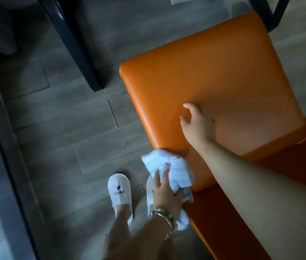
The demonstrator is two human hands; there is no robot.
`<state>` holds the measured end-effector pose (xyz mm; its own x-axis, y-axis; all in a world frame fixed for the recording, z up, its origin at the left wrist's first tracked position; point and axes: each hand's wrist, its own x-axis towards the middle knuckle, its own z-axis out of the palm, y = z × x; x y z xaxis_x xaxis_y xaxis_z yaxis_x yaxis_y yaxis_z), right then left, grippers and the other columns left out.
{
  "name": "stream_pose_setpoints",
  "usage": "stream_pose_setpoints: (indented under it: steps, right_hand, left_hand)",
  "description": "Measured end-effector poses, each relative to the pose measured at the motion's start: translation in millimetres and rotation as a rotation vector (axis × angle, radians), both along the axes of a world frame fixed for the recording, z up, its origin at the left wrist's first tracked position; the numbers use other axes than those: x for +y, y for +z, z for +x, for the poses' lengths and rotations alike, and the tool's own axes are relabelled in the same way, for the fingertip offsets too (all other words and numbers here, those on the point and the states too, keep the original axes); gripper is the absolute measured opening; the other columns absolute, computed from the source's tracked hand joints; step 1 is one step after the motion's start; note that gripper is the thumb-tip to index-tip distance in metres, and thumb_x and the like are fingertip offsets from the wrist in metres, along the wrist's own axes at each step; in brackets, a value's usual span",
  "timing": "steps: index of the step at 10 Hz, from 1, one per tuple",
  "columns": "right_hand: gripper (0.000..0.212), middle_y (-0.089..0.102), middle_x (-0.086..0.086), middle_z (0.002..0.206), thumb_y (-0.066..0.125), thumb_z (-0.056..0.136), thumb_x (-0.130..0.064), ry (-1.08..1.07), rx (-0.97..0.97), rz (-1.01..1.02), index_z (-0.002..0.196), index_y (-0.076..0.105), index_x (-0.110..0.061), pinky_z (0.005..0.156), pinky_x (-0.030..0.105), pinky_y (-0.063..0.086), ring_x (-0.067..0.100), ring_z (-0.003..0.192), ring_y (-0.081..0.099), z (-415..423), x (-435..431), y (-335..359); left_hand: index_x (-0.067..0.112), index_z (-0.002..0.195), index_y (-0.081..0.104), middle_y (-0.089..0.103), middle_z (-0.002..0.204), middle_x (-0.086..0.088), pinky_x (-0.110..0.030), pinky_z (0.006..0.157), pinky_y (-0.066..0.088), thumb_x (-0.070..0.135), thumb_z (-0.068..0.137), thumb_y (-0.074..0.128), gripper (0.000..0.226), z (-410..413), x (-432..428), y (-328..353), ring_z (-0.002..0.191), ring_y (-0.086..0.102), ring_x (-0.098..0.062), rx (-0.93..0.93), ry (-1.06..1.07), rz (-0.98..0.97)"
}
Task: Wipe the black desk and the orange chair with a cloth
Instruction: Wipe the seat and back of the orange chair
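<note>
Pale blue crumpled cloth is bunched in your left grip, fingers curled round it, against the near left corner of the orange chair (smooth, padded, round-cornered). Your right grip rests on the cushion, fingers relaxed, holding nothing.

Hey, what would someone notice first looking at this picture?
The bright orange chair fills the right side, the right hand resting on its seat. At its near left edge the left hand grips a pale cloth, beside white slippers on the grey floor.
</note>
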<state>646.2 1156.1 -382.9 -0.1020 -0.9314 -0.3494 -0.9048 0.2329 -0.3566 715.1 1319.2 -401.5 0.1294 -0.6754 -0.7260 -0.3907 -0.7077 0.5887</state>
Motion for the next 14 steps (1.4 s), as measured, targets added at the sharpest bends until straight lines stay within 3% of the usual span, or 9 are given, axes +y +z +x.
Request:
stream_pose_setpoints:
  steps: [2, 3, 5, 7, 8, 9, 10, 12, 14]
  right_hand:
    - [0.036, 0.049, 0.005, 0.135, 0.048, 0.093, -0.022, -0.122, 0.098, 0.123, 0.129, 0.051, -0.024, 0.098, 0.037, 0.032, 0.026, 0.124, 0.042, -22.1, 51.0, 12.9]
    - [0.038, 0.048, 0.003, 0.136, 0.046, 0.092, -0.020, -0.164, 0.079, 0.237, 0.130, 0.050, -0.025, 0.101, 0.038, 0.032, 0.025, 0.123, 0.044, -22.4, 70.3, 20.8]
    - [0.033, 0.056, 0.008, 0.128, 0.046, 0.094, -0.015, -0.596, -0.135, 0.257, 0.126, 0.053, -0.014, 0.091, 0.031, 0.040, 0.028, 0.115, 0.053, -28.9, 92.8, 56.5]
    - [0.029, 0.060, 0.014, 0.122, 0.047, 0.094, -0.013, -0.490, -0.123, 0.357, 0.118, 0.060, -0.006, 0.091, 0.034, 0.043, 0.032, 0.113, 0.055, -56.6, 122.1, 118.7]
    - [0.028, 0.062, 0.021, 0.118, 0.049, 0.092, -0.012, -0.419, -0.185, 0.426, 0.111, 0.061, 0.004, 0.090, 0.037, 0.045, 0.035, 0.107, 0.058, -64.0, 136.4, 149.1]
    - [0.027, 0.064, 0.016, 0.110, 0.049, 0.094, -0.018, -0.348, -0.264, 0.459, 0.115, 0.059, -0.004, 0.064, 0.027, 0.043, 0.026, 0.082, 0.057, -70.2, 145.5, 186.9]
    - [0.030, 0.062, 0.013, 0.107, 0.050, 0.094, -0.021, -0.127, -0.237, 0.386, 0.117, 0.060, -0.006, 0.065, 0.025, 0.038, 0.027, 0.095, 0.057, -86.1, 152.5, 225.5]
    - [0.013, 0.062, -0.004, 0.093, 0.051, 0.094, -0.030, 0.116, -0.359, 0.219, 0.097, 0.061, -0.022, 0.075, 0.026, 0.044, 0.015, 0.087, 0.056, -140.5, 187.3, 310.0]
    - [0.020, 0.065, -0.003, 0.105, 0.050, 0.094, -0.035, 0.203, -0.065, 0.060, 0.106, 0.063, -0.025, 0.080, 0.029, 0.046, 0.018, 0.097, 0.059, -182.7, 235.6, 312.9]
  left_hand:
    - [0.021, 0.098, 0.060, 0.063, 0.106, -0.009, -0.041, 0.092, 0.050, 0.042, 0.050, 0.062, 0.052, 15.2, 5.0, 17.9, 0.105, 0.061, -0.026, 0.400, 0.184, 0.136]
    - [0.018, 0.088, 0.066, 0.068, 0.090, -0.007, -0.032, 0.081, 0.053, 0.039, 0.046, 0.064, 0.047, 17.8, 13.7, 47.2, 0.088, 0.065, -0.019, 0.465, 0.035, 0.192]
    - [0.005, 0.126, 0.053, 0.052, 0.129, -0.011, -0.035, 0.104, 0.038, 0.047, 0.059, 0.071, 0.081, -4.8, 11.3, 57.9, 0.123, 0.047, -0.028, 0.325, 0.036, 0.250]
    - [0.010, 0.096, 0.060, 0.053, 0.094, -0.005, -0.022, 0.075, 0.040, 0.022, 0.085, 0.064, 0.018, -6.3, 25.1, 109.0, 0.091, 0.048, -0.016, 0.318, -0.183, 0.159]
    - [0.027, 0.047, 0.046, 0.046, 0.051, 0.014, -0.017, 0.048, 0.032, 0.005, 0.071, 0.069, 0.039, -25.7, 46.9, 135.7, 0.055, 0.046, -0.002, 0.378, -0.059, -0.167]
    - [0.019, 0.036, 0.044, 0.043, 0.039, 0.012, -0.024, 0.050, 0.038, 0.004, 0.066, 0.066, 0.040, -35.7, 58.7, 160.3, 0.041, 0.042, 0.000, 0.372, 0.056, -0.029]
    - [0.024, 0.070, 0.055, 0.061, 0.072, 0.006, -0.020, 0.067, 0.050, 0.027, 0.060, 0.062, 0.013, -27.9, 66.6, 190.4, 0.064, 0.058, -0.005, 0.421, -0.168, 0.125]
    - [0.025, 0.070, 0.050, 0.052, 0.077, 0.005, -0.006, 0.054, 0.041, 0.044, 0.069, 0.054, 0.019, -52.5, 87.5, 229.3, 0.062, 0.049, -0.001, 0.315, 0.014, 0.010]
    - [0.009, 0.087, 0.065, 0.064, 0.077, -0.010, -0.034, 0.073, 0.051, 0.023, 0.068, 0.070, 0.024, -87.0, 142.0, 281.0, 0.075, 0.061, -0.025, 0.617, 0.383, -0.157]
